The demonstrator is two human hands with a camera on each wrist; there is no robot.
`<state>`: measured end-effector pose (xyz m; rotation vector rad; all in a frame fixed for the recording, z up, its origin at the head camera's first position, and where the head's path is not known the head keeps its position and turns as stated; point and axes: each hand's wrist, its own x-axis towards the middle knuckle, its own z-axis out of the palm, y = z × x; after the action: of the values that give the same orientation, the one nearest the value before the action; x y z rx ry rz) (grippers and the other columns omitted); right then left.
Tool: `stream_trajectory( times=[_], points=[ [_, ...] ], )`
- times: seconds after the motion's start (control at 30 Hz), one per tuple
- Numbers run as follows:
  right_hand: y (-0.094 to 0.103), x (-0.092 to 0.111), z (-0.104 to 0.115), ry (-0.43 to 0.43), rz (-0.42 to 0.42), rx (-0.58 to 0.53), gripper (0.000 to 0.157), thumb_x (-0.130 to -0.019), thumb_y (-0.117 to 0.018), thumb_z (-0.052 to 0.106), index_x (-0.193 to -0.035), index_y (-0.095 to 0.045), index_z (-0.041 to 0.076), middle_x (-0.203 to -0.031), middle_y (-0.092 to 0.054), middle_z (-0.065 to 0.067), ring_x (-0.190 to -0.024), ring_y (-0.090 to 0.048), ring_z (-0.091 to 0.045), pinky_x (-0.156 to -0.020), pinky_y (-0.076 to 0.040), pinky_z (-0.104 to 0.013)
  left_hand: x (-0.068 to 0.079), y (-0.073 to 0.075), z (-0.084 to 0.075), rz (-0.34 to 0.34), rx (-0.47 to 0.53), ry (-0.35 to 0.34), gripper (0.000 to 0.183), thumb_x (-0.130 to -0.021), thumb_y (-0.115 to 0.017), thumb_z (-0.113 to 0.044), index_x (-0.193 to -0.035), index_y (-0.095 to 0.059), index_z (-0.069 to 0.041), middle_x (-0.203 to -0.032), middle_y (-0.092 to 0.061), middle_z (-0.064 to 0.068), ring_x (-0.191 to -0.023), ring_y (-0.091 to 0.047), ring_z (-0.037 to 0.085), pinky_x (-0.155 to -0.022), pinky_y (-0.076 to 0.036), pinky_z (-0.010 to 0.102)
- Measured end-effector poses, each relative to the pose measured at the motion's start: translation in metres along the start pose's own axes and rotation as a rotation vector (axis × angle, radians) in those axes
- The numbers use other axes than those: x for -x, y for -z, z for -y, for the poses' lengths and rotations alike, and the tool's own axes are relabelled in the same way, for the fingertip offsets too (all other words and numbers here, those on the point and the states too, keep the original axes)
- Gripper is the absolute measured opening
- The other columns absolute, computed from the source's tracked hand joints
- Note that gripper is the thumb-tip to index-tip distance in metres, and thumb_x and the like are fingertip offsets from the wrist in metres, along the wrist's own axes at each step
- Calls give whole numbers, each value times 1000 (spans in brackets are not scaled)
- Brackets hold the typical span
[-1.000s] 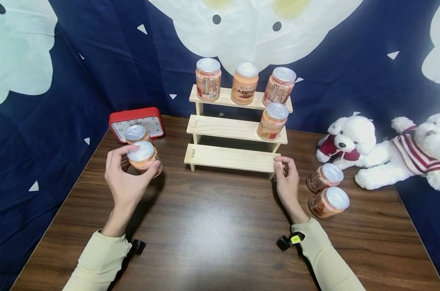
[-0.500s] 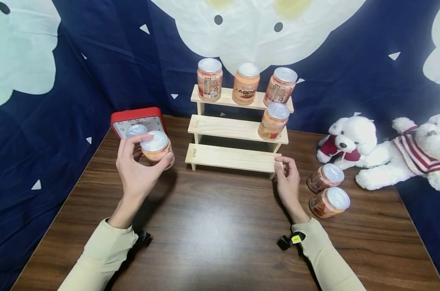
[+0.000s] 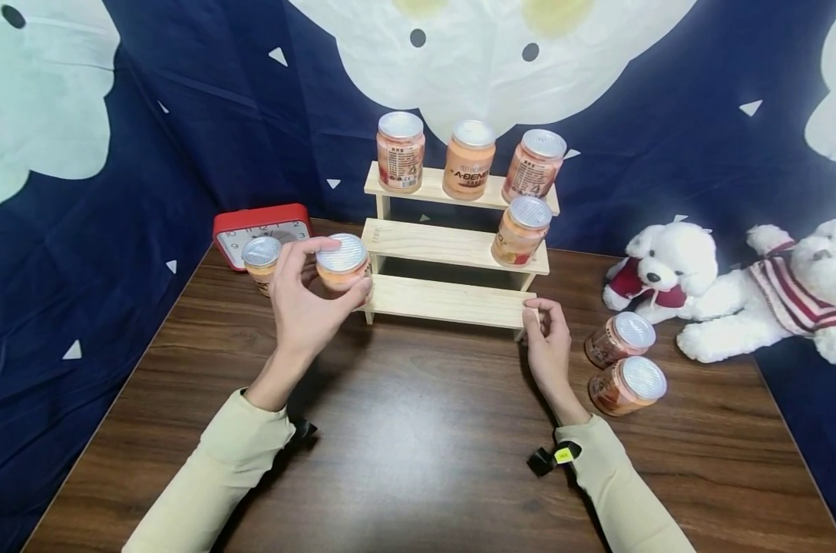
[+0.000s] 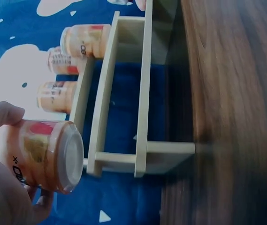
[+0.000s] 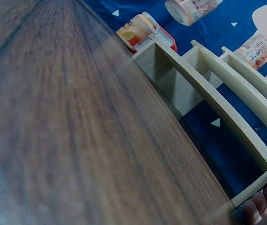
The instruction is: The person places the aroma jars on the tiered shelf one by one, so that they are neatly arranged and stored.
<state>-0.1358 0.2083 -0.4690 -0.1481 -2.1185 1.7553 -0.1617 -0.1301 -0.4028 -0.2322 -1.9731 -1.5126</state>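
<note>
My left hand (image 3: 300,315) grips a jar (image 3: 340,269) of orange contents with a silver lid, thumb and fingers around its sides. The jar is held upright, overlapping the left end of the three-step wooden display rack (image 3: 452,299) in the head view. In the left wrist view, the jar (image 4: 34,150) shows its pale base toward the rack. My right hand (image 3: 549,342) pinches the right end of the rack's lowest step, its fingers curled there. Three similar jars stand on the top step, including a middle jar (image 3: 469,161). Another jar (image 3: 521,234) stands at the middle step's right end.
A red clock (image 3: 262,223) stands at the back left, with a jar (image 3: 260,261) before it. Two jars, one the nearer jar (image 3: 627,386), sit right of my right hand. White plush toys, including a plush dog (image 3: 666,261), lie farther right on the wooden table (image 3: 418,461).
My left hand has carried its jar right and slightly back, from beside the clock to the rack's left end. The right hand keeps its place on the rack.
</note>
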Motion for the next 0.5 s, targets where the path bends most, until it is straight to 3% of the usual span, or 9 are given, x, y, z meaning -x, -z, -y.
stream_trajectory(
  times=[0.23, 0.5],
  points=[
    [-2, 0, 0, 10, 8, -16, 19, -109, -60, -5, -123, -62, -17, -76, -50, 2, -63, -46, -3, -59, -39, -16, -4, -19, -2, 40, 31, -22, 59, -72, -102, -12, -124, -76, -4, -120, -67, 15, -106, -66, 26, -89, -55, 21],
    [0, 0, 1, 7, -7, 10, 19, -109, -60, -5, -123, -63, -17, -77, -49, 3, -65, -45, -2, -60, -38, -16, -10, -47, -7, 93, 59, -10, 61, -72, -104, -13, -125, -76, -5, -122, -67, 13, -105, -67, 21, -84, -56, 23]
  ],
)
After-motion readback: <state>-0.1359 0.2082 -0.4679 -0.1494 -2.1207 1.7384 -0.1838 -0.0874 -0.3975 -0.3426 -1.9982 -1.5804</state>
